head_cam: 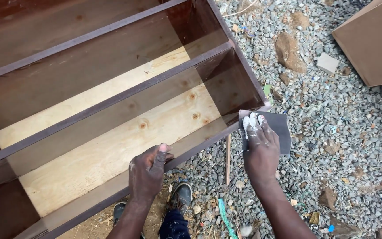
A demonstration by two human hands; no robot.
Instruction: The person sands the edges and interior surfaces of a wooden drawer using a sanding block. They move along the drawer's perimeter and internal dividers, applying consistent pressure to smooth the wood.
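A large brown wooden shelf unit (pixel 111 102) lies on its back, with pale plywood showing behind its dividers. My left hand (pixel 147 171) grips the near edge board of the unit, thumb over the top. My right hand (pixel 259 146), its fingertips smeared with white filler, presses a dark grey sheet of sandpaper (pixel 276 128) against the unit's near right corner. My fingers lie flat on top of the sheet.
Grey gravel (pixel 332 146) covers the ground to the right. A brown board (pixel 372 40) lies at the top right, with a small pale block (pixel 327 63) next to it. A thin wooden stick (pixel 228 159) lies by the unit. My shoes (pixel 181 197) stand below.
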